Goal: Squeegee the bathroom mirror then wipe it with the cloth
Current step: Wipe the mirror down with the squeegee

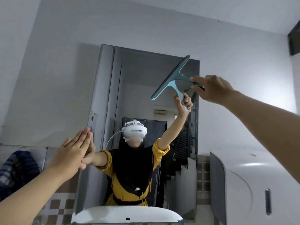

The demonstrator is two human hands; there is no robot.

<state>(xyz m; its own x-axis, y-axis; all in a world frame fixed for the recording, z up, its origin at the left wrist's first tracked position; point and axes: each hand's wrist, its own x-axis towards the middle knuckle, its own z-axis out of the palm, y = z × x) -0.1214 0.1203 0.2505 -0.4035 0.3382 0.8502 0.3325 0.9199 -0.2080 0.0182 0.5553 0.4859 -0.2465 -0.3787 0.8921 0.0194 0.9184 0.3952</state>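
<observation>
While my right hand [211,89] fingers clamp the teal squeegee [172,77] at the mirror's [138,95] one-o'clock corner, left hand [73,151] flat, fingers spread; next, a steady downward pull.

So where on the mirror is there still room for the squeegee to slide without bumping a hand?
The mirror is bare across its middle and top left, between the left hand flat at its left edge and the teal squeegee held by the right hand at the top right. The lower glass above the white sink is free too. Crowded: both of those edges.
</observation>
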